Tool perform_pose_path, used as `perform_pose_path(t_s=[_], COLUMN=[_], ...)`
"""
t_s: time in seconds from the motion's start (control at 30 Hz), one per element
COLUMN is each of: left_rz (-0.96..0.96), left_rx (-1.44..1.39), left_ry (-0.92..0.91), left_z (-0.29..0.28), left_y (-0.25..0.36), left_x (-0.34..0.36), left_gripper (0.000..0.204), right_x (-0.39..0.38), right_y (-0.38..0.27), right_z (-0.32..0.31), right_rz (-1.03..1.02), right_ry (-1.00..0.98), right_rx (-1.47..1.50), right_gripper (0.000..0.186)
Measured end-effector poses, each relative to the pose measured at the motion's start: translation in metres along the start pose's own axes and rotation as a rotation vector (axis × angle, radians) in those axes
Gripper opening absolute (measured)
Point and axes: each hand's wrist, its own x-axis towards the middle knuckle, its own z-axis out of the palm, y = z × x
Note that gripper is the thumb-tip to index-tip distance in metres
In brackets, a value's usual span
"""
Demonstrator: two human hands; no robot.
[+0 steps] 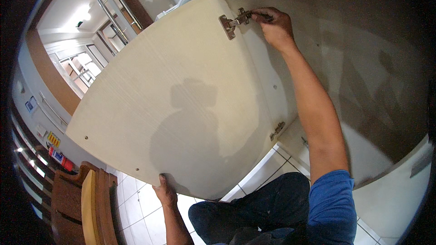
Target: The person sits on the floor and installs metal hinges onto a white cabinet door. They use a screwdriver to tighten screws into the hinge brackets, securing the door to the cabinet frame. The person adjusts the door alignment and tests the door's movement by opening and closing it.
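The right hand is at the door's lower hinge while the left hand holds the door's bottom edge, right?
No: the head view shows the right hand at the upper hinge. The left hand does hold the bottom edge of the door.

White Tiles Spread Beneath an Open Cabinet

A floor of glossy white square tiles with dark grout lines (147, 213) shows brightly at lower left and between a person's dark-trousered legs (272, 199) and a pale, flat-panelled open cabinet (372, 41), which borders the tiles at right. At far left, a brown wooden bench (66, 204) with a flat yellow pad (88, 206) stands on the floor.
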Motion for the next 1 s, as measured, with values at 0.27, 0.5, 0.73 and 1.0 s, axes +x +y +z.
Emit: perform_pose_path(t_s=[0.27,0.5,0.73,1.0], left_rz=[-0.038,-0.013,-0.007,-0.034], left_rx=[0.025,0.055,0.027,0.048], left_ry=[-0.002,0.066,0.018,-0.007], left_z=[-0.002,-0.003,0.003,0.002], left_y=[0.000,-0.004,0.007,0.007], left_x=[0.000,0.001,-0.003,-0.002], left_gripper=[0.091,0.088,0.088,0.095], right_x=[0.005,0.010,0.010,-0.002], right_y=[-0.005,-0.008,-0.018,-0.003], right_z=[-0.010,-0.014,-0.013,-0.003], right_rz=[0.134,0.265,0.301,-0.048], right_ry=[-0.136,-0.168,-0.194,-0.036], right_rx=[0.037,0.099,0.037,-0.158], right_gripper=[0.020,0.021,0.021,0.017])
